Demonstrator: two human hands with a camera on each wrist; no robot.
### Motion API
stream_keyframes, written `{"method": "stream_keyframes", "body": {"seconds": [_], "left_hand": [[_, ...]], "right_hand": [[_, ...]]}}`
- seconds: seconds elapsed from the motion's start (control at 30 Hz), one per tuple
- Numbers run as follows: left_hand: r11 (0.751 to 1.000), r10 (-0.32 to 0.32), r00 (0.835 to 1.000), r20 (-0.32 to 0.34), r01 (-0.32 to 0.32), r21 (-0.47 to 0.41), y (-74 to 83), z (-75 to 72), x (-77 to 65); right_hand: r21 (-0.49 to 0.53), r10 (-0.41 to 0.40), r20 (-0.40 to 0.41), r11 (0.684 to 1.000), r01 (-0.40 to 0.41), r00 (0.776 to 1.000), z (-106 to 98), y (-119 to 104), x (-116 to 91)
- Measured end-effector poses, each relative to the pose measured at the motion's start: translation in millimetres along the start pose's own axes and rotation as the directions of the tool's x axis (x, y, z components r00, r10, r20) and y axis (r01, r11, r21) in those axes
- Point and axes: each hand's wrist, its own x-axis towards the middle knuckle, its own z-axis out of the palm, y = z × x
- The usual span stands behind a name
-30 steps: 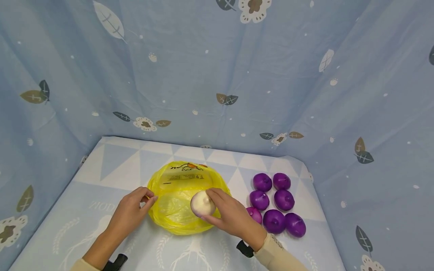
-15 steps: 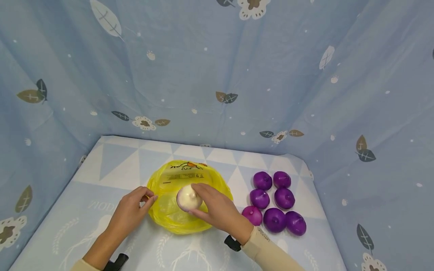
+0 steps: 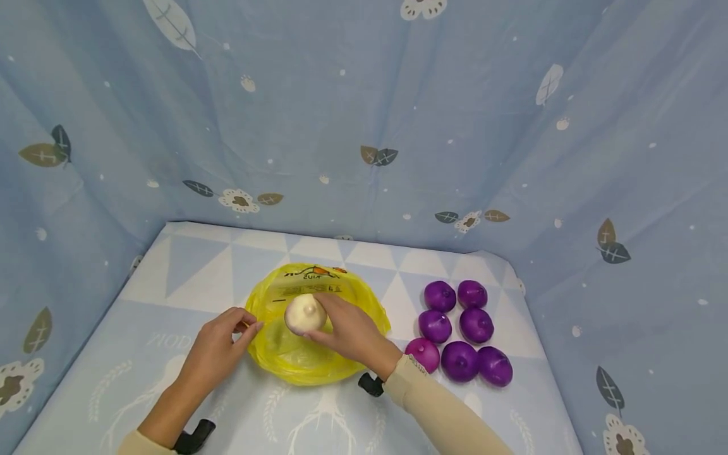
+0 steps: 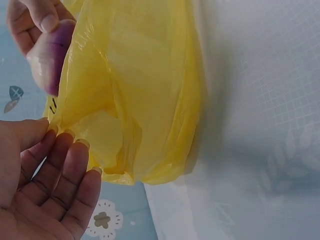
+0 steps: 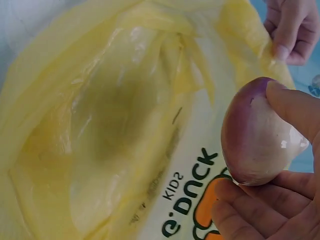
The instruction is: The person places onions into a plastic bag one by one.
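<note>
My right hand (image 3: 355, 332) holds a white-and-purple onion (image 3: 304, 315) between thumb and fingers, over the yellow plastic bag (image 3: 290, 366). In the right wrist view the onion (image 5: 257, 137) has a pale pointed end and a purple side; the bag's wide mouth spreads beside it. My left hand (image 3: 216, 347) pinches the left edge of the bag. The left wrist view shows the thumb and fingertips of that hand (image 4: 55, 185) meeting at the thin rim. Printed letters and an orange figure mark the bag's far inner side.
Several purple onions (image 3: 461, 361) stand grouped on the table right of the bag, with one pinker onion (image 3: 423, 355) nearest to it. A patterned cloth covers the table (image 3: 199, 272). Blue curtain (image 3: 318, 114) surrounds its back and sides.
My right hand has carried the onion leftward and slightly farther away, from the bag's right part to above its middle. The left hand keeps its place at the bag's edge.
</note>
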Motion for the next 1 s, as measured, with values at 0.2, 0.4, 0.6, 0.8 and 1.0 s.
{"method": "stream_keyframes", "body": {"seconds": [0.2, 0.4, 0.6, 0.8, 1.0], "left_hand": [[1.0, 0.002, 1.0, 0.003, -0.002, 0.005, -0.7, -0.4, 1.5], [1.0, 0.016, 1.0, 0.0, -0.016, -0.001, -1.6, 0.1, 1.0], [0.998, 0.056, 0.997, -0.044, -0.056, -0.004, -3.0, -0.2, 2.2], [0.998, 0.063, 0.997, -0.042, -0.063, 0.003, -3.3, 1.3, 2.0], [0.999, 0.052, 0.998, -0.041, -0.052, -0.007, -3.2, 3.0, 1.1]], "right_hand": [[0.012, 0.033, 0.017, 0.999, -0.033, 0.999, 10.8, 2.5, 10.8], [0.059, 0.06, 0.001, 0.996, -0.06, 0.998, 23.5, 2.1, 21.3], [0.069, 0.075, 0.002, 0.995, -0.075, 0.997, 34.2, -0.3, 36.6], [0.105, 0.126, 0.013, 0.986, -0.127, 0.992, 43.4, 0.5, 46.4], [0.112, 0.182, 0.009, 0.977, -0.181, 0.983, 53.0, 5.4, 54.3]]}}
